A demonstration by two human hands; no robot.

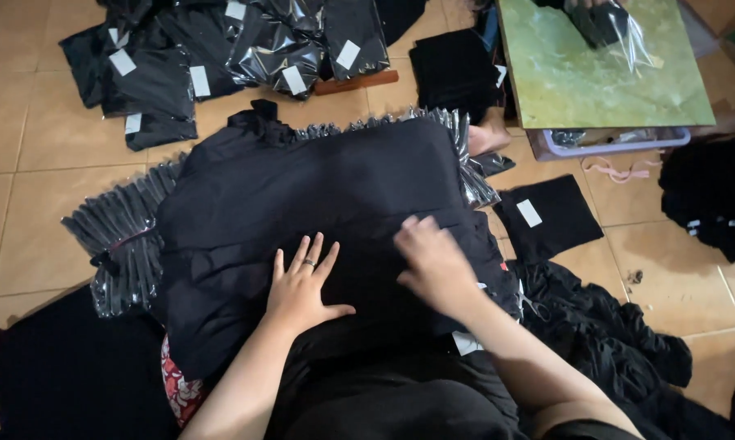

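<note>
- Black folded garment [318, 204] lies on the person's lap, over a stack of clear plastic sleeves [123, 236]; long axis runs left-right, bulk of it ahead of both hands.
- Left hand [302, 285]: flat, palm down, fingers spread, pressing the near middle of the cloth. Released, holds nothing.
- Right hand [432, 261]: nearer the right edge, fingers curled down onto the fabric at a fold; cannot tell if it pinches cloth.
- Both forearms reach forward from the body, converging.
- Bagged black garments [220, 49] lie well apart on the floor, beyond.
</note>
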